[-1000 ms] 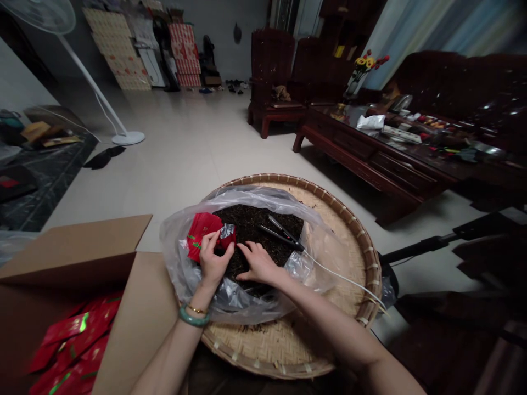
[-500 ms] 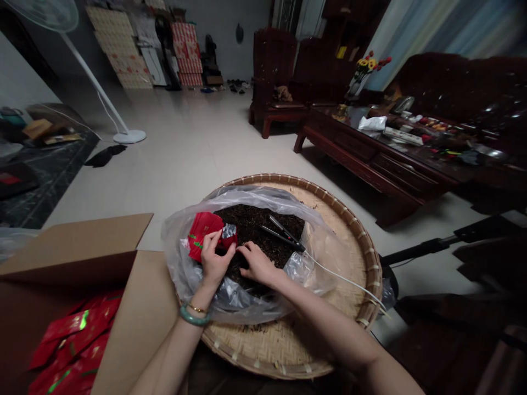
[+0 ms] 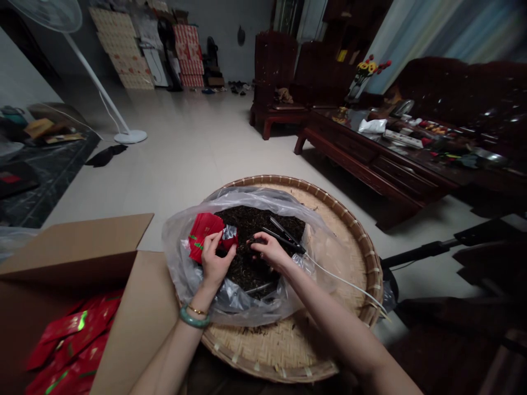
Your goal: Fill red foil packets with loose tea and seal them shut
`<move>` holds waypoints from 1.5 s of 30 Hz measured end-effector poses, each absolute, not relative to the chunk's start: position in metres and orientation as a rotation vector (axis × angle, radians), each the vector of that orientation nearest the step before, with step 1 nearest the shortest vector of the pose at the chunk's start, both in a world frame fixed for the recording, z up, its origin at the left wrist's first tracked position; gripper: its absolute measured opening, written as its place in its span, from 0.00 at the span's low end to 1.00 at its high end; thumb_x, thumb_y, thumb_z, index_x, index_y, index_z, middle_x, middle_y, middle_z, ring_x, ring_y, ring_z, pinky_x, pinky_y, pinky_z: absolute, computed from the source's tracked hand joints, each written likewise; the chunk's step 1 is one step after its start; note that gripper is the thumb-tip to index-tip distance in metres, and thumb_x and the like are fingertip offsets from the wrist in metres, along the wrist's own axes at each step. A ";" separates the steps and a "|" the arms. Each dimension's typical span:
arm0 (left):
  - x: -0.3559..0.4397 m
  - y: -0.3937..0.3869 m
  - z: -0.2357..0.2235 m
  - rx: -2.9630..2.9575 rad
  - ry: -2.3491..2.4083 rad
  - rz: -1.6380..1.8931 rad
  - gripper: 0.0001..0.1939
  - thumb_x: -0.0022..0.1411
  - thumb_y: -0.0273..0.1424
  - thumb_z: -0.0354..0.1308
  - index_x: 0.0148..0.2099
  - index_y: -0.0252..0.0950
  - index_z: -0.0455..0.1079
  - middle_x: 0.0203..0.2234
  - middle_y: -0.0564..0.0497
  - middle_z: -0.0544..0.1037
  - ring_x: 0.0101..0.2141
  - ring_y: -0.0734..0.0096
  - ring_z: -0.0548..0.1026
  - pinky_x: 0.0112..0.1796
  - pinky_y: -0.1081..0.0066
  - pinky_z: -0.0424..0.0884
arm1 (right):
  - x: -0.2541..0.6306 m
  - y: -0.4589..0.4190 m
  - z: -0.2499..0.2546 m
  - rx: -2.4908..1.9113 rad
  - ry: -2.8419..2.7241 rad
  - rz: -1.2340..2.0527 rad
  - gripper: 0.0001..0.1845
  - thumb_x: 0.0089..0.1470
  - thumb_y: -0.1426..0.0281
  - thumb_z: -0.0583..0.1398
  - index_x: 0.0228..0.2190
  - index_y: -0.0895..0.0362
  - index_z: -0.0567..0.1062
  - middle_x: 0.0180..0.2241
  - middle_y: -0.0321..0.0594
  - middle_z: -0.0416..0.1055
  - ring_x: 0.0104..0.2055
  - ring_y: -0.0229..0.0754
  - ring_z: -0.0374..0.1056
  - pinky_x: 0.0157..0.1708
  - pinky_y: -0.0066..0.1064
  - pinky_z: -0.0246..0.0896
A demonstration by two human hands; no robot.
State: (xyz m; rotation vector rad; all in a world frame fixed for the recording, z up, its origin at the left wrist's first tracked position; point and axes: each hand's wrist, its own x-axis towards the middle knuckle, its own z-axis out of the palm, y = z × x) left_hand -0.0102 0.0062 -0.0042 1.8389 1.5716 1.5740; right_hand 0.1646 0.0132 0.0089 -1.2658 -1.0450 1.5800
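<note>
The fingers of the left hand (image 3: 214,264) are closed on a small red packet (image 3: 231,241), thumb and forefinger pinching it where its silvery lining shows. The fingers of the right hand (image 3: 272,251) are curled together, apparently around a small clump of dark shreds (image 3: 257,240). The packet lies just beyond the left fingertips, on their right side and towards the right hand; the left hand touches it, while the right sits off to its right with a short gap between. Its long axis cannot be told, since the left fingers cover part of it.

Just beyond the left fingers, and partly behind them, are more red packets (image 3: 205,226), spread in a loose overlapping pile. Beneath both hands lies a bed of dark leaves (image 3: 242,215) in an open clear plastic bag (image 3: 181,219). A black tong-like tool (image 3: 284,239) with parted arms rests on the leaves, just past the right hand, its white cord (image 3: 341,278) running right across the round woven tray (image 3: 362,236). Further left stands an open cardboard box (image 3: 144,307) holding red pouches (image 3: 88,334)
</note>
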 end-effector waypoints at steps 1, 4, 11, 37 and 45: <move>-0.010 0.006 -0.004 1.837 1.572 1.579 0.19 0.53 0.34 0.60 0.48 0.35 0.69 0.38 0.46 0.69 0.40 0.64 0.71 0.39 0.66 0.71 | 0.167 0.014 0.012 -1.187 -0.866 1.696 0.14 0.40 0.72 0.60 0.33 0.54 0.65 0.29 0.33 0.71 0.27 0.37 0.67 0.27 0.29 0.62; -0.011 0.007 -0.005 1.838 1.571 1.586 0.20 0.53 0.34 0.60 0.48 0.35 0.69 0.38 0.47 0.69 0.39 0.64 0.71 0.39 0.66 0.71 | 0.171 0.014 0.022 -0.936 -0.495 1.919 0.14 0.42 0.74 0.58 0.35 0.54 0.66 0.32 0.36 0.73 0.31 0.39 0.70 0.30 0.31 0.65; -0.010 0.008 -0.010 1.882 1.520 1.566 0.21 0.53 0.33 0.60 0.50 0.35 0.67 0.39 0.47 0.69 0.40 0.65 0.71 0.38 0.66 0.72 | 0.171 0.015 0.028 -0.756 -0.087 2.029 0.15 0.57 0.62 0.50 0.29 0.58 0.70 0.26 0.42 0.73 0.33 0.44 0.72 0.33 0.39 0.68; -0.004 0.003 -0.006 2.084 1.390 1.396 0.23 0.53 0.32 0.61 0.52 0.38 0.66 0.39 0.47 0.69 0.41 0.64 0.70 0.39 0.65 0.71 | 0.169 0.011 0.065 -0.665 -0.048 1.780 0.16 0.58 0.70 0.47 0.30 0.60 0.73 0.29 0.45 0.75 0.35 0.43 0.73 0.35 0.34 0.70; -0.001 -0.002 -0.004 2.237 1.368 1.284 0.24 0.53 0.30 0.60 0.53 0.39 0.65 0.39 0.47 0.69 0.41 0.62 0.69 0.43 0.60 0.69 | 0.152 0.001 0.076 -0.653 -0.287 1.599 0.16 0.56 0.64 0.51 0.31 0.59 0.76 0.33 0.42 0.75 0.41 0.44 0.72 0.48 0.38 0.63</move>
